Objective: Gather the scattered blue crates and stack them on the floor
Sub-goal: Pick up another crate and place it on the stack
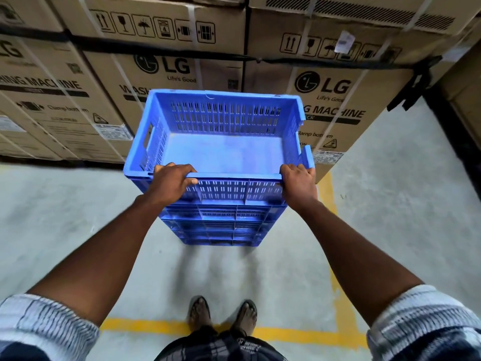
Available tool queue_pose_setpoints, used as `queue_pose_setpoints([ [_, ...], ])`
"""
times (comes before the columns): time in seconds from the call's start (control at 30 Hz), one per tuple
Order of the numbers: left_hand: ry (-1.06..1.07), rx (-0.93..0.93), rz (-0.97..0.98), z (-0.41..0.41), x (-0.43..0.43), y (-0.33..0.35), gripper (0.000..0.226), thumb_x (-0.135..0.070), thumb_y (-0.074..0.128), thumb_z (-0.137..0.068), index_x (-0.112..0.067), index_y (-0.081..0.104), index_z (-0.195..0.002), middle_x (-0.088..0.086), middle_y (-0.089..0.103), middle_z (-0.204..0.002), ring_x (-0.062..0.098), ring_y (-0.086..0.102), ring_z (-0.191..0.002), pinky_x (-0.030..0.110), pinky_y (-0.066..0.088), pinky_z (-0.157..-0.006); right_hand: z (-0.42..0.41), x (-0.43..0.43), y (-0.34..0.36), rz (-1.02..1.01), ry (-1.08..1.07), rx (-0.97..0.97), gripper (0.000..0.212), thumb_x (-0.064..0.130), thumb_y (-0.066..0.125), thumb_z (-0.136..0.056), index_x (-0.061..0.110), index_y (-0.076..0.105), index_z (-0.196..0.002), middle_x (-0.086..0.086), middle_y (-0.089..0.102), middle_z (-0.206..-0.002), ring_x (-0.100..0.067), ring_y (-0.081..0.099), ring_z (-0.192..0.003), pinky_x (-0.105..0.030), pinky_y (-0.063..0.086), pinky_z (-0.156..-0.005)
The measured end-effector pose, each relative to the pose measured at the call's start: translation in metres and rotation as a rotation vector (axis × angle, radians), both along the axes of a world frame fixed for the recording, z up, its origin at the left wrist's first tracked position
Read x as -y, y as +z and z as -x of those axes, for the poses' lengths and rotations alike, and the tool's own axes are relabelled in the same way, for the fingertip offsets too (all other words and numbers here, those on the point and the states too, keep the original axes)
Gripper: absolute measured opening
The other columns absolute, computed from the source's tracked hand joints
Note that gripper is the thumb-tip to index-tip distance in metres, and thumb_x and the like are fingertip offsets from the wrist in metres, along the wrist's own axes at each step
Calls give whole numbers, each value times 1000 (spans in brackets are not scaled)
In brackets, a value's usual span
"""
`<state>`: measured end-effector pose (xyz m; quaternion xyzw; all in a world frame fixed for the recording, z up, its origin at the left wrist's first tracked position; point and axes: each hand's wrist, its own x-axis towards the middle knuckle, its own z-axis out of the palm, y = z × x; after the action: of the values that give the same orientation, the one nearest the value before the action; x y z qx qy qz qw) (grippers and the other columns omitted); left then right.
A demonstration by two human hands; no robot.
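Brown cardboard cartons read "LG Life's Good". Arms outstretched, the left hand and right hand curl their fingers over the near rim of a blue slotted plastic crate.

I see a blue slotted plastic crate, brown cardboard boxes with black print, yellow lines on the grey concrete floor, and striped white sleeves.
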<state>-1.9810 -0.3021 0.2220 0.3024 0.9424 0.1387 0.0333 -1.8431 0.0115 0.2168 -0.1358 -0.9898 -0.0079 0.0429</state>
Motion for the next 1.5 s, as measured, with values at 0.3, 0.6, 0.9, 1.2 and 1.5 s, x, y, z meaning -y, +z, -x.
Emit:
queue_pose_setpoints([
  [0.3,11,60,25,-13,8,1,29,-45,54,-93,-25,62,-112,-1,68,-99,25,52,-107,37,24,-84,-14,4,-2,27,8,16,16,19,65,-83,17,52,-93,-5,62,-95,-28,53,-88,-40,31,-79],
  [0.6,89,-34,45,-12,8,1,39,-47,54,-93,-31,53,-129,-4,56,-129,24,45,-124,42,20,-105,-10,-3,4,118,72,29,43,13,66,-82,19,49,-122,-4,55,-115,-28,50,-109,-41,31,-98],
  [0.9,80,19,20,0,18,-5,31,-42,34,-102,-30,57,-119,-5,59,-117,25,47,-116,44,13,-110,-7,3,2,107,36,6,41,50,34,-100,15,54,-110,-9,59,-104,-29,51,-97,-42,33,-87],
  [1.2,69,93,62,10,21,1,31,-46,36,-101,-35,57,-120,-7,58,-119,23,46,-118,41,13,-107,-10,9,-6,168,26,-84,43,54,29,-99,19,54,-105,-4,53,-99,-24,46,-91,-42,29,-88],
  [1.5,42,125,-13,4,32,-4,33,-42,31,-103,-39,53,-128,-7,61,-121,22,49,-121,42,13,-110,-10,7,-8,146,18,-76,44,55,29,-99,19,55,-105,-3,54,-97,-24,47,-91,-43,30,-90],
])
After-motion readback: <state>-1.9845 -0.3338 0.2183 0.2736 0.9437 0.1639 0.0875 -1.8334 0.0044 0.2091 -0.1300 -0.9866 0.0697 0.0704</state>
